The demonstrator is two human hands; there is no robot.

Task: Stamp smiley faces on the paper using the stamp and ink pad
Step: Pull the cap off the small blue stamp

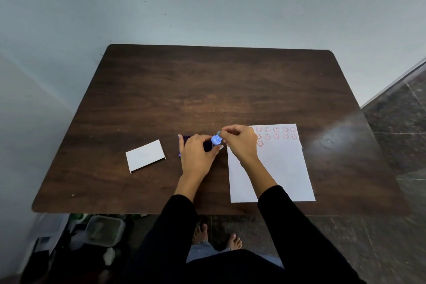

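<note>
From up here I see my right hand [239, 143] pinching the top of the one blue stamp [216, 140] between fingertips, a closed grip on its handle; the stamp stands nearly upright, long axis close to vertical and leaning slightly toward the right hand, its wider base down at the right edge of the single dark ink pad [207, 145]; whether the base touches the pad I cannot tell; my left hand [197, 153] lies flat over the pad, fingers spread and clasping nothing, thumb tip just below the stamp; most of the pad is hidden under that hand, only its left rim and a dark patch showing; directly right of the stamp grip lies one sheet of white paper [276, 168], long axis running away from me, its left edge under my right wrist and its near edge close to the bench [207, 80] front; I count eleven red smiley faces [260, 144] visible at the far end of the sheet, two rows and a lone one beneath, with part of the left column hidden by my right hand; well to the left of the left hand sits one white box lid [145, 156], turned at a slant; beyond both hands the bench is open dark wood to its far edge.
</note>
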